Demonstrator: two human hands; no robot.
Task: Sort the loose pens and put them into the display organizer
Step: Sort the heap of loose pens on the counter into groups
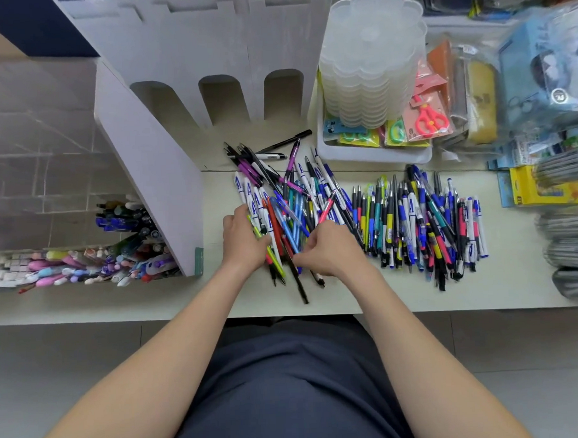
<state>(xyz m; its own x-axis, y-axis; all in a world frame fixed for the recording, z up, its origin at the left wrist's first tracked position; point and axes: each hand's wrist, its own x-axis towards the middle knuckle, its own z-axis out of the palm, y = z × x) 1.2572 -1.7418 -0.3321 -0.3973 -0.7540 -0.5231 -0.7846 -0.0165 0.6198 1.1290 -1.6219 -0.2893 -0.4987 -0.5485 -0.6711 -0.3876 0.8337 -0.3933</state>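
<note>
Left hand [245, 240] curls round a few of the loose pens [290, 199] at the near left edge of the heap. My right hand [331, 250] pinches others just beside it, both low over the table [120, 303]. To the right lies a lined-up row of pens [418, 221], which I take as sorted but not yet stowed. Farther left stands the display organizer [154, 164], and its three arched slots [221, 100] show no pens. Stocked pens [130, 224] stand left of its wall; whether that bin belongs to it I cannot tell. I judge the job under halfway.
</note>
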